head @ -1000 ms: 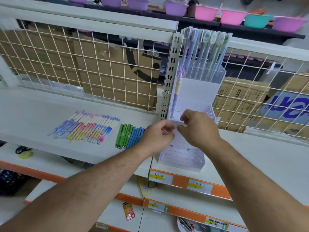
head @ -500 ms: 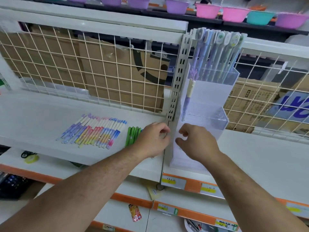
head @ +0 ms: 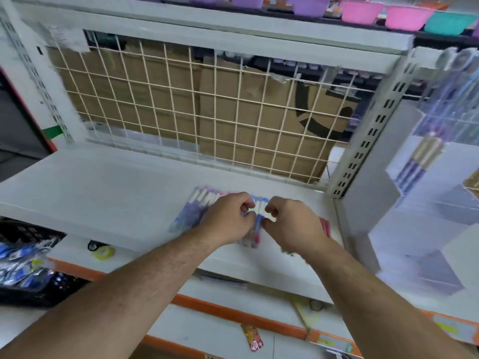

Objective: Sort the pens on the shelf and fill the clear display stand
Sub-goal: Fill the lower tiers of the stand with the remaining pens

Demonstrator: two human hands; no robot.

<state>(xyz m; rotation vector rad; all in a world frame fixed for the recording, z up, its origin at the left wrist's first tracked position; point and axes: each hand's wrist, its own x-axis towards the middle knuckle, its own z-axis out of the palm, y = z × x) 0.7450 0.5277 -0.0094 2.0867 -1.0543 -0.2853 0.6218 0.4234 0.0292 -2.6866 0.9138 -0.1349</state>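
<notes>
Pens [head: 197,206] in 1 flat row on white shelf [head: 103,193], left hand [head: 228,218] and right hand [head: 293,224] both pinching pens mid-row (frame blurred), clear display stand [head: 420,193] at 3 o'clock.

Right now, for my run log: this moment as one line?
stage: sorting | left hand: curled on pens | right hand: curled on pens | display stand: partly filled

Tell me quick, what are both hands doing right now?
Left hand: fingers curled on the pens; grip too blurred to tell.
Right hand: fingers curled at the same row; grip cannot be told.
</notes>
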